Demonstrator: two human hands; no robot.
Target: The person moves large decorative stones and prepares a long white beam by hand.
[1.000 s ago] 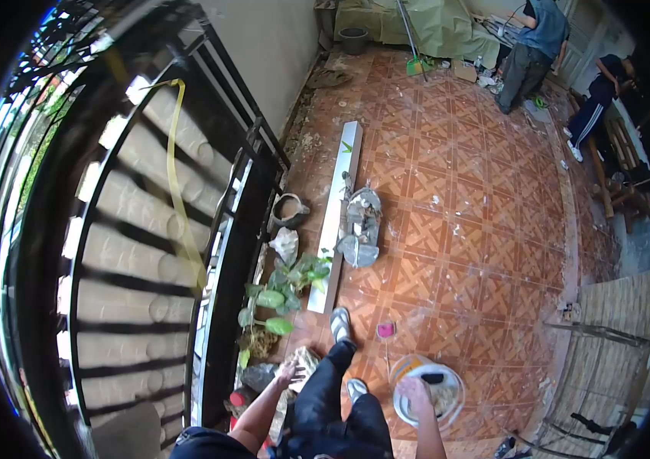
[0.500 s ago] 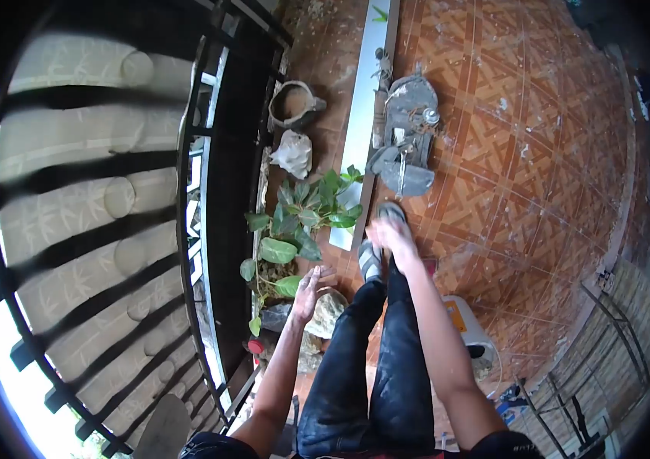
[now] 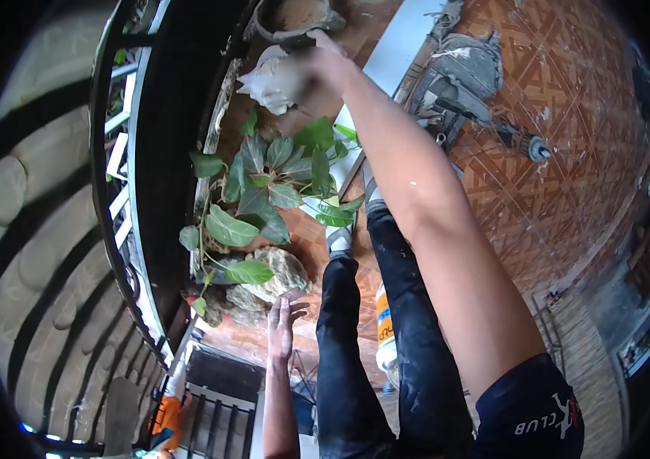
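Note:
My right hand (image 3: 326,63) is stretched far forward, its fingers at the near rim of a dusty round pot (image 3: 283,29) with brown material inside. A grey blur covers part of this hand, so I cannot tell whether it grips the rim. Just under it lies a white, jagged lump (image 3: 268,86). My left hand (image 3: 285,317) hangs low with its fingers apart and nothing in it, overlapping the edge of a pale rough rock (image 3: 275,275). Between the hands stands a leafy green plant (image 3: 264,180).
A long white board (image 3: 386,47) lies along the tiled floor (image 3: 562,84). Right of it are a dusty grey container (image 3: 459,73) and a dark tool with a metal end (image 3: 528,144). Dark slatted railing (image 3: 180,153) runs along the left. A white-and-orange container (image 3: 385,325) stands by my legs.
My right hand has moved forward and left, from over my feet to the pot. My left hand stays low and open. The view has shifted, bringing the plant nearer the middle.

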